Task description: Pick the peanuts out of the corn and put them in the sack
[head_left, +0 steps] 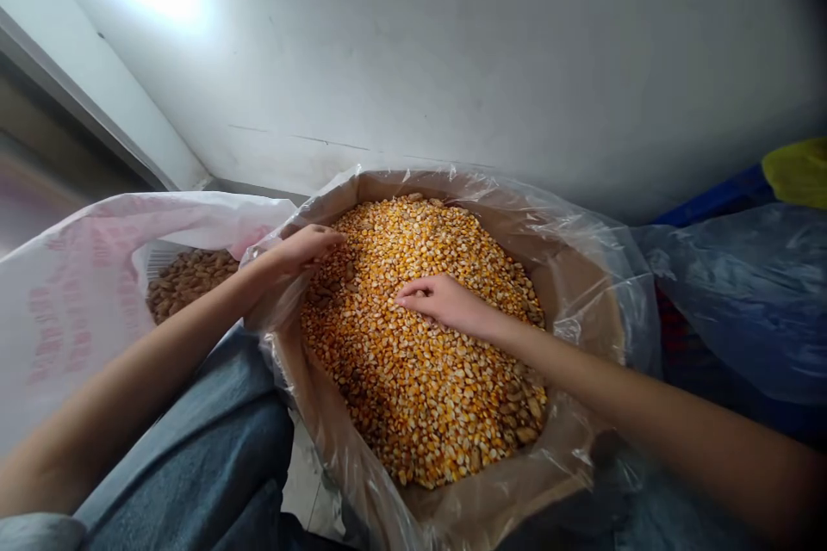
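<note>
A large heap of yellow corn kernels point(401, 362) fills a brown paper bag point(510, 232) with a clear plastic liner. Several peanuts in their shells point(520, 413) lie among the kernels, mostly at the near right edge. My right hand point(443, 303) rests low over the middle of the corn, thumb and forefinger brought together in a pinch. What lies between those fingertips is too small to name. At the left rim of the bag, my left hand point(311, 246) reaches over the corn with its fingers curled together. Its fingertips hide whatever they hold.
On the left stands a white sack point(83, 284) with pink print, holding peanuts in their shells point(190, 280). A pale wall point(439, 52) rises directly behind the bags. To the right are clear plastic sheeting point(743, 293), a blue edge and a yellow item point(798, 172).
</note>
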`<control>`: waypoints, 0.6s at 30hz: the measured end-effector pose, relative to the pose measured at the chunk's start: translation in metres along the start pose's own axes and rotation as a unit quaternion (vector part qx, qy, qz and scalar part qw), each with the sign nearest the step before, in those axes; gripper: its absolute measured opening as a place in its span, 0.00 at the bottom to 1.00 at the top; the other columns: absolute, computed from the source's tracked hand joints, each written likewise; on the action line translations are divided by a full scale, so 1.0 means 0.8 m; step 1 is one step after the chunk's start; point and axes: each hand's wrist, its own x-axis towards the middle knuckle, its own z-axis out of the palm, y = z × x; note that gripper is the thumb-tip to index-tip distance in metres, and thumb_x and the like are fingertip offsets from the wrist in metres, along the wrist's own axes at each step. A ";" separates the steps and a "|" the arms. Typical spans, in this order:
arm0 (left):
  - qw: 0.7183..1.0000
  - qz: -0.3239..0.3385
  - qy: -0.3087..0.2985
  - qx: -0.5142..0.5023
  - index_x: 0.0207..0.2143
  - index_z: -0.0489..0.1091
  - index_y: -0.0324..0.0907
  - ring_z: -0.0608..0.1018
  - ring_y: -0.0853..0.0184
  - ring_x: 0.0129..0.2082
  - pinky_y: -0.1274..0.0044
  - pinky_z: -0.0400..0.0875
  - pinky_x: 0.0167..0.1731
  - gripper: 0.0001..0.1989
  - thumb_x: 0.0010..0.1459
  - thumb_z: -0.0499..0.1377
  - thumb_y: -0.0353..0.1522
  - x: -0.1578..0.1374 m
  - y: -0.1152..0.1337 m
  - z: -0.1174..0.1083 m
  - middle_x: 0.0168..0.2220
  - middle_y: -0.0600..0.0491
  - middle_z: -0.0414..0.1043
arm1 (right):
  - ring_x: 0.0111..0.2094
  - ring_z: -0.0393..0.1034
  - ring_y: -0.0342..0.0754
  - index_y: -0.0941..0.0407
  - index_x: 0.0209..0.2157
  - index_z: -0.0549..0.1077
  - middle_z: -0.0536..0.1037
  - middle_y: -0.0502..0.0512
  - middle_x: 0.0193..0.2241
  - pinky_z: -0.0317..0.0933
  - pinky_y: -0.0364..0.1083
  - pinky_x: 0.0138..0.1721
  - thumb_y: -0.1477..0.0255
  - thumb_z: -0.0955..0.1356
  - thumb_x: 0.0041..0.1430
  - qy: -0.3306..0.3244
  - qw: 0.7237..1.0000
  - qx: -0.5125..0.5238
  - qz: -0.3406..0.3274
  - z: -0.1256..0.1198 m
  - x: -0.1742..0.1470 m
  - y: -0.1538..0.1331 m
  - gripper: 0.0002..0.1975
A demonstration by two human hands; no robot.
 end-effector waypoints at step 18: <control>0.999 0.006 -0.040 0.012 0.13 0.55 0.39 0.55 0.78 0.09 0.82 0.47 0.10 0.18 0.50 0.50 0.40 0.008 -0.032 0.015 0.10 0.59 0.52 | 0.31 0.66 0.53 0.62 0.29 0.71 0.73 0.63 0.28 0.56 0.48 0.30 0.70 0.59 0.53 0.084 0.918 -0.358 -0.150 0.070 0.085 -0.035 0.12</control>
